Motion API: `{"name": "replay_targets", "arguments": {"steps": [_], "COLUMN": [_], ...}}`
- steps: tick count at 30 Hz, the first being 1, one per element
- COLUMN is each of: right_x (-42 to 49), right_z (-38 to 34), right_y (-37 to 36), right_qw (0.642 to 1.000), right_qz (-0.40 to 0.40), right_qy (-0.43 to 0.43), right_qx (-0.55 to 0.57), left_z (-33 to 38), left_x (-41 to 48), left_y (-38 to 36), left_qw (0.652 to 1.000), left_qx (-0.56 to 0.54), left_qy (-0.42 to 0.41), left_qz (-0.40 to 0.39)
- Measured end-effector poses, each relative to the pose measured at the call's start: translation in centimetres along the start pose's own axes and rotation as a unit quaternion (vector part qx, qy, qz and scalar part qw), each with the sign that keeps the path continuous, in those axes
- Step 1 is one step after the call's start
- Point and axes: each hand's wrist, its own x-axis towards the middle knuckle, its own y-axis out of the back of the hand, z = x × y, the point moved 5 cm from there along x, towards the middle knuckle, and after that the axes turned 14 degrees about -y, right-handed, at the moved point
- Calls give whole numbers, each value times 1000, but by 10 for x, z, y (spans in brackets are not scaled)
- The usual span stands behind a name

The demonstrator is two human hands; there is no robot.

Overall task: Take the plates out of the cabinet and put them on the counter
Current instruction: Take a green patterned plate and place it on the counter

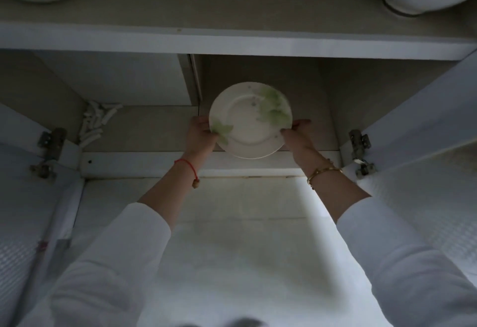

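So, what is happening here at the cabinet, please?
A person in white sleeves is holding a white plate with green leaf prints at the open cabinet. The left hand grips its left rim and the right hand its right rim. The plate is at the front edge of the lower shelf, not yet on the counter.

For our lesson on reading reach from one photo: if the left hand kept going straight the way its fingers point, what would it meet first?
The left hand, gripping the plate, points into the cabinet. Probably the upright divider or the back wall beside it; depth is unclear.
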Motion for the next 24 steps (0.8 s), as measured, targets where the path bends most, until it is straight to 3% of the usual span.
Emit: {"name": "replay_targets", "arguments": {"steps": [7,18,24], "right_x": [-113,-322,-393], "right_z": [-24,-104,-137], "right_y": [57,195,240], "right_qw": [999,992,987], "right_qz": [-38,-34,-47], "right_qy": [-17,-118,-150], "right_qx": [28,32,21], "left_z": [95,308,378], "left_x": [-80,-198,-239], "left_y": [46,112,136], "left_qw": [991,986,981], "left_qx": [-80,-60,-45], "left_qy": [99,155,184], "left_qz": [31,6,-38]}}
